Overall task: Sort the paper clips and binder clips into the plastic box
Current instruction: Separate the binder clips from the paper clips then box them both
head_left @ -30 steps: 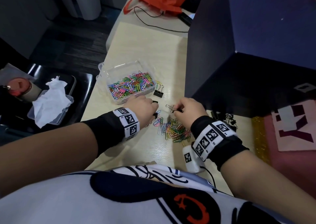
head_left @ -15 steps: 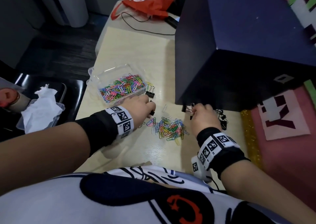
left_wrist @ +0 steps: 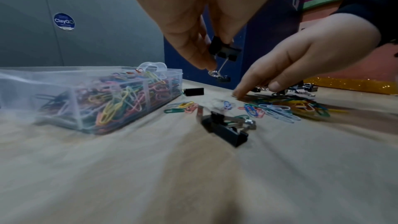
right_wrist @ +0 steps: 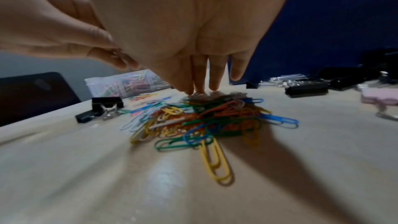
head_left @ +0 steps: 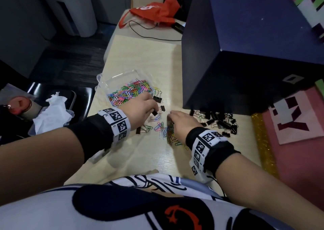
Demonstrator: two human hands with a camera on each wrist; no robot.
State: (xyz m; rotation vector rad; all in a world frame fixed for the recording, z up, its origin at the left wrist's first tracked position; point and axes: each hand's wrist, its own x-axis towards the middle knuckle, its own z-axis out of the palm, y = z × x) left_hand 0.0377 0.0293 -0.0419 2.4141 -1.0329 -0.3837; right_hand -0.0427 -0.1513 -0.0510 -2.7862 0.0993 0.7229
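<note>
My left hand (left_wrist: 193, 23) pinches a black binder clip (left_wrist: 224, 50) above the counter (head_left: 140, 58), beside the plastic box (head_left: 105, 79) near its left edge. My right hand (head_left: 182, 122), fingers straight, touches the loose paper clips (right_wrist: 206, 118) mid-counter.

Beige table (head_left: 140, 58), dark floor (head_left: 73, 61)
</note>
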